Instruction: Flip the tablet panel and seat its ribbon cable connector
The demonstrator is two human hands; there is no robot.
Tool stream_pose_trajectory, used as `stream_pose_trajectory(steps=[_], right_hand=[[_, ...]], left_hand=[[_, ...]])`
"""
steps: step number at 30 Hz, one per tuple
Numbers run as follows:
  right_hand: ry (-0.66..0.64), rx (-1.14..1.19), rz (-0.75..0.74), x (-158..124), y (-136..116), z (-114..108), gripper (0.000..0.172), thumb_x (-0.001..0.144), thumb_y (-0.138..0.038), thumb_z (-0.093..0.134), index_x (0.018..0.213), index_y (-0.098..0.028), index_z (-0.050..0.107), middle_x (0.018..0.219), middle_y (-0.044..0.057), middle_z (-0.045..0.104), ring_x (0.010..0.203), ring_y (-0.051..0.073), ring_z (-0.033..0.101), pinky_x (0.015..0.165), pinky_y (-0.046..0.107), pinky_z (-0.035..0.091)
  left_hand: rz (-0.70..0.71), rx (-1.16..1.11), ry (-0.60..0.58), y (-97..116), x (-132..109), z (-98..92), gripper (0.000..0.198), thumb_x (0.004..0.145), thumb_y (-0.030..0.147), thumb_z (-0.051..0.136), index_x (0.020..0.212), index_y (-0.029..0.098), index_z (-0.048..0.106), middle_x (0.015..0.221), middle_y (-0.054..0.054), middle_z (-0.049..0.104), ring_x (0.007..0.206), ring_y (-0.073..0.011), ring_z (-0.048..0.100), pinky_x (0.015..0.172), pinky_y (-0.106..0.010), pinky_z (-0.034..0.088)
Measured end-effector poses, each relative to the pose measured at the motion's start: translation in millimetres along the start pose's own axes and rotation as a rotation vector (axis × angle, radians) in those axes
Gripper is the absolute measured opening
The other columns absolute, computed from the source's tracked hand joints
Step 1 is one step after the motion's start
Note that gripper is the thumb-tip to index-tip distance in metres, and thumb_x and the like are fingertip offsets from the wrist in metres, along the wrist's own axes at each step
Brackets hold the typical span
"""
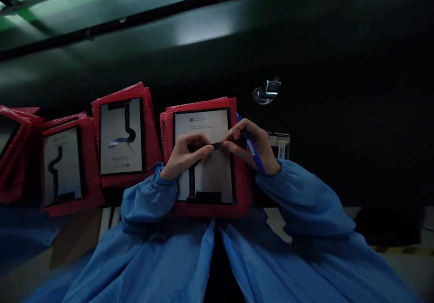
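Centre frame: panel [217, 167] on a pouch stack [242, 199]. Left: two more panels [121, 135] [63, 165] on pouches. Upper right: metal clip [266, 91].

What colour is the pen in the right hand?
Blue. The pen lies across the right hand, clearest in the head view.

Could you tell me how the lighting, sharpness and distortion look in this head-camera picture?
Head view: dim overall, the dark table nearly black, with pale green glare streaks along its far side; straight edges bow from wide-angle distortion; the left hand and right hand at the flex connector are fairly sharp, while print on the panel is soft and the corners blur.
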State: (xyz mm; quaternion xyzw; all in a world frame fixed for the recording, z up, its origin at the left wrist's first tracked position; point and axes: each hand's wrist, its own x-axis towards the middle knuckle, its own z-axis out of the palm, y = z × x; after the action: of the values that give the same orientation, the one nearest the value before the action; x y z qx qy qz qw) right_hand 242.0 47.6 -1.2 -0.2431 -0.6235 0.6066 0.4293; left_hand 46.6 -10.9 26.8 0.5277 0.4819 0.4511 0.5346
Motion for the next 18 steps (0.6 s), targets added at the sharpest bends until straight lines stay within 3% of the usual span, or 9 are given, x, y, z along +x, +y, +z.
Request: stream_pose_trajectory(steps=[6, 18], right_hand=[[-0.001, 0.001, 0.008, -0.3, -1.0, 0.6, 0.033, 0.086, -0.028, 0.079, 0.082, -0.021, 0.047, 0.081, 0.000, 0.067, 0.071, 0.012, 0.064, 0.064, 0.024, 0.054], [-0.013, -0.013, -0.006, -1.7, 1.7, 0.6, 0.031, 0.087, -0.026, 0.078, 0.083, -0.021, 0.047, 0.082, 0.001, 0.067, 0.072, 0.013, 0.065, 0.066, 0.025, 0.055]], left_hand=[[0.023, -0.013, -0.011, -0.2, 0.6, 0.3, 0.029, 0.086, 0.035, 0.077, 0.073, 0.013, 0.064, 0.054, 0.003, 0.055, 0.046, -0.0050, 0.047, 0.045, -0.017, 0.036], [0.010, 0.019, -0.012, 1.4, 0.5, 0.4, 0.033, 0.085, 0.041, 0.078, 0.072, 0.013, 0.064, 0.053, 0.002, 0.055, 0.046, -0.0061, 0.048, 0.045, -0.018, 0.037]])
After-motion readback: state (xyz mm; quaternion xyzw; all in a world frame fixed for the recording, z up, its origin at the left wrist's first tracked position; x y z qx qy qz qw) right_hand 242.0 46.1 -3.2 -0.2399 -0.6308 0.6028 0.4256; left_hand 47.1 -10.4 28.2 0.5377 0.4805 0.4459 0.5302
